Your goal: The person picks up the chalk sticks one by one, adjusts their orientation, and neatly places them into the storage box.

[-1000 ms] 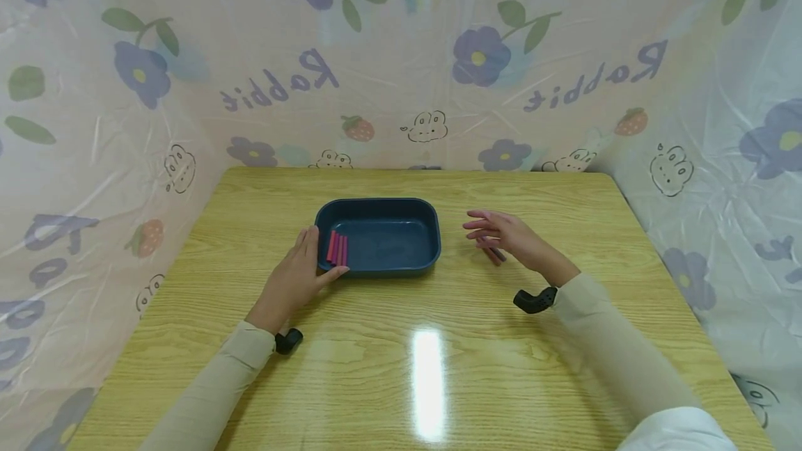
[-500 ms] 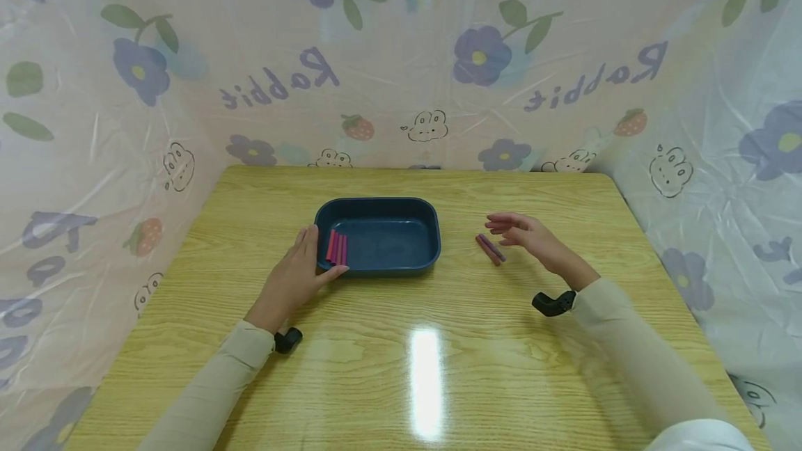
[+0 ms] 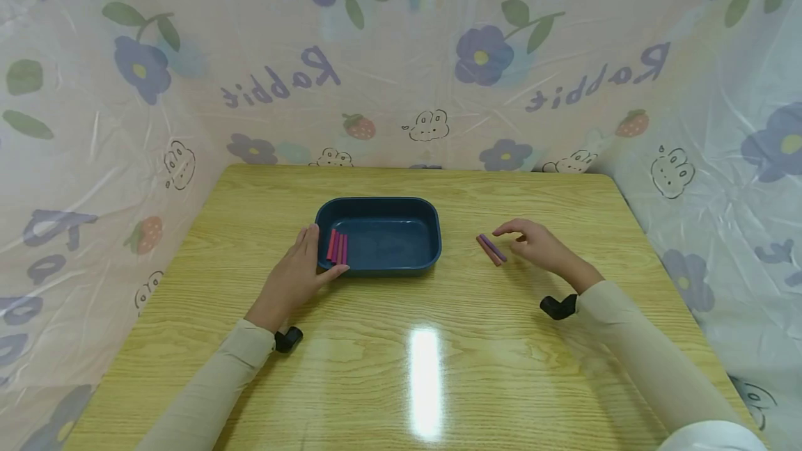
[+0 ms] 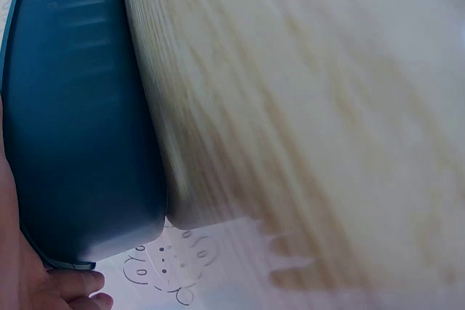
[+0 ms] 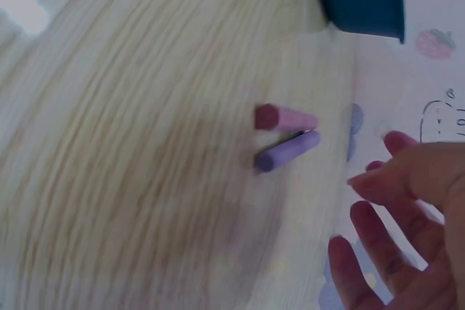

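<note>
A dark blue rectangular tray point(image 3: 388, 271) stands on the table, with several pink and purple chalk-like sticks point(image 3: 337, 248) lying side by side at its left end. My left hand point(image 3: 294, 277) rests against the tray's front left corner, fingers stretched along the side and thumb along the front rim. Right of the tray, a reddish-brown stick point(image 3: 488, 251) and a purple stick point(image 5: 288, 152) lie close together on the tabletop. Just to their right is my right hand point(image 3: 539, 246), fingers loosely bent and holding nothing, its index fingertip near the purple one.
The wood-grain table point(image 3: 351, 367) reflects a bright light streak near its front. A patterned curtain point(image 3: 401, 75) hangs behind the table and along both sides. Black wrist devices point(image 3: 557, 307) sit under both wrists.
My right hand has drawn back to the right, uncovering the two sticks on the table, and its fingers have bent more. The left hand and tray have stayed in place.
</note>
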Available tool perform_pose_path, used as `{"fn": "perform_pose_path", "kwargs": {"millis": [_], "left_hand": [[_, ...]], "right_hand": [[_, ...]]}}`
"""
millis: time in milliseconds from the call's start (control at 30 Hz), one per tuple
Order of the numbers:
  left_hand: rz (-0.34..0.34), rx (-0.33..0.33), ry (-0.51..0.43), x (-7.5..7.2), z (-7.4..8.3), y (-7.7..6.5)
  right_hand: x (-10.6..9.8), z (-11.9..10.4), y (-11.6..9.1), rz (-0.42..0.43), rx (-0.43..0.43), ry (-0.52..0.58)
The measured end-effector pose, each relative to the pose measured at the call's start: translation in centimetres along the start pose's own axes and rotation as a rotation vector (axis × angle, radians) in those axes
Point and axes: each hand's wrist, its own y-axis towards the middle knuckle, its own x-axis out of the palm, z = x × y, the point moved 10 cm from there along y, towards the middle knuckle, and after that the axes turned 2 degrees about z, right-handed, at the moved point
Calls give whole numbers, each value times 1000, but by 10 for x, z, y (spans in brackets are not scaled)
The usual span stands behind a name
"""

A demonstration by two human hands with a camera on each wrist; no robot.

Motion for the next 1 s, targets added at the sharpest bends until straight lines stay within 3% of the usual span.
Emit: {"fn": "perform_pose_path", "kwargs": {"millis": [333,600,767,1000], "left_hand": [[-6,-1,-11,-1,1,0],[-8,-4,-8,-2,2,-1],[-10,-10,-10,-3,3,-1],[-2,-2,3,-4,4,-1]], "right_hand": [[17,4,6,-81,-76,-130],[23,3,5,-90,-101,-232],[21,0,5,-33,-125,-311],[16,3,3,22,-23,-450]]}}
